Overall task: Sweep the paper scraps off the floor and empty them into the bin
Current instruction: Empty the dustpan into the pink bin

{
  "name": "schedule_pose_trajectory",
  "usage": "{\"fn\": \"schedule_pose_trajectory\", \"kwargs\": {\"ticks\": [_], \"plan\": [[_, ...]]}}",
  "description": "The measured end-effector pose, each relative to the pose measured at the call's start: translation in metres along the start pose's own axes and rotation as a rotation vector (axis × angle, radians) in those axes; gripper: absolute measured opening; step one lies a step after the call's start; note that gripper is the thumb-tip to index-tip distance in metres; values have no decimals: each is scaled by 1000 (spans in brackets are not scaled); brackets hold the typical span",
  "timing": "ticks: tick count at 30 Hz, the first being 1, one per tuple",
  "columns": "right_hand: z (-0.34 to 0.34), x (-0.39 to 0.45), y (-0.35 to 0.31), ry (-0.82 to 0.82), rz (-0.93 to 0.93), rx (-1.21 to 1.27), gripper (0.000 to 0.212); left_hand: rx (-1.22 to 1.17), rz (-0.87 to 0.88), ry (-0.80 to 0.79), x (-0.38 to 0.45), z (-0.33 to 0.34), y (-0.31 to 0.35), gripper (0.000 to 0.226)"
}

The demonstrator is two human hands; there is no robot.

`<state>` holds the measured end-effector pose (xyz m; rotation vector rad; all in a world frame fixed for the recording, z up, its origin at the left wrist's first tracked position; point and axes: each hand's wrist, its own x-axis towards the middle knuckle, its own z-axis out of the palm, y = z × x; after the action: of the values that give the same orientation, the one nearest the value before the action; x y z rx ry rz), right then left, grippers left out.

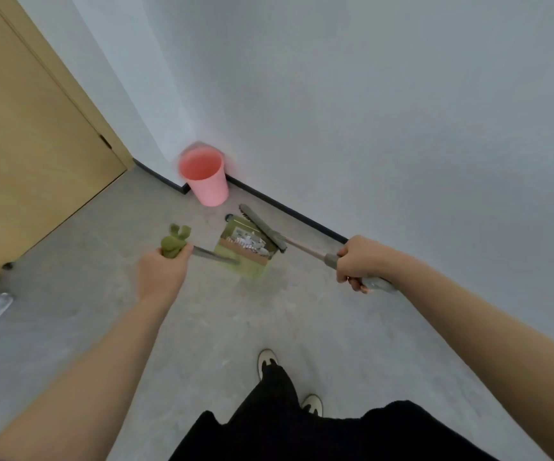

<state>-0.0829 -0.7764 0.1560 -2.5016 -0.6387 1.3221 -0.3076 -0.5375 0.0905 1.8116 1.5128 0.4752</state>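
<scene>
While the left hand is gripping the dustpan handle, paper scraps are lying inside. The right hand is clasping the broom near the pink bin.

**Both arms out, both hands gripping**

The left hand sits at ten o'clock from the feet, forearm bare, fingers curled round a green handle. The right hand reaches toward one o'clock, arm bare and nearly straight, fist wrapped round a grey pole grip, knuckles up.
</scene>
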Motion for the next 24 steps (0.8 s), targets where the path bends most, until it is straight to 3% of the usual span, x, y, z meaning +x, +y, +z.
{"fn": "schedule_pose_trajectory", "kwargs": {"ticks": [15, 24], "plan": [[-130, 124, -132, 2, -219, 14, 30, 89, 80, 190, 162, -21, 104, 37], [-185, 200, -201, 4, -225, 191, 30, 202, 91, 213, 262, -14, 156, 36]]}}
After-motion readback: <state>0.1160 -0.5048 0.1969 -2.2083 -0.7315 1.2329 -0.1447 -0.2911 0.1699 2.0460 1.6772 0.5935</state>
